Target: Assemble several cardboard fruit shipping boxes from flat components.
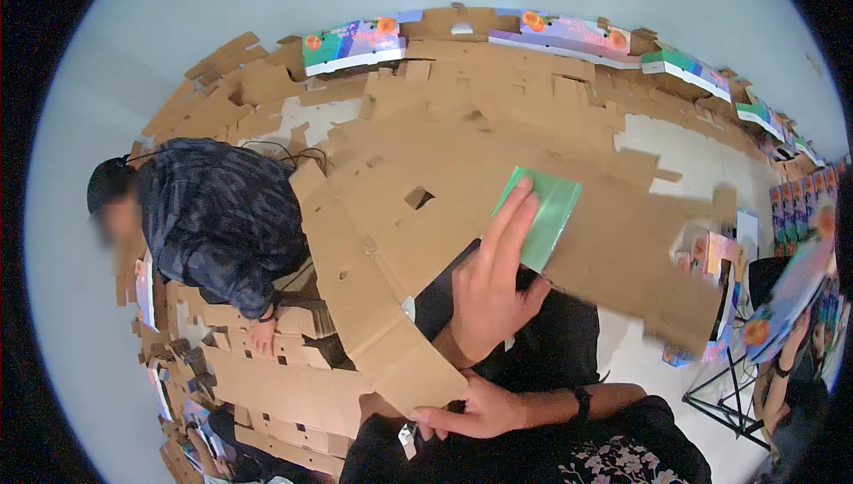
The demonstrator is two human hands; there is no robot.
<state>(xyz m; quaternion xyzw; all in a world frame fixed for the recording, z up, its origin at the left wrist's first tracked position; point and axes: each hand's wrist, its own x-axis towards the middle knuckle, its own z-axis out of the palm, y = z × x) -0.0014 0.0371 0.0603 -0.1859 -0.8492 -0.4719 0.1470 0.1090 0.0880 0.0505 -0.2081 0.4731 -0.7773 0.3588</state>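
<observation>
My left hand (493,293) reaches up over a large unfolded brown cardboard sheet (391,217). Its fingers are stretched out and lie on a shiny green rectangular piece (553,213), with the thumb apart from them. Whether the green piece is stuck to the cardboard, I cannot tell. Lower down, my right hand (480,408) comes in from the right, a black band on its wrist. It is closed on the corner of a narrow cardboard flap (413,355), which crosses over my left forearm.
At the left, a person in dark clothes (222,208) bends over cardboard pieces, one hand (262,335) on them. Flattened cardboard (471,84) and colourful printed cartons (355,47) line the wall. A black metal stand (729,400) and another person's arm (782,368) are at the right.
</observation>
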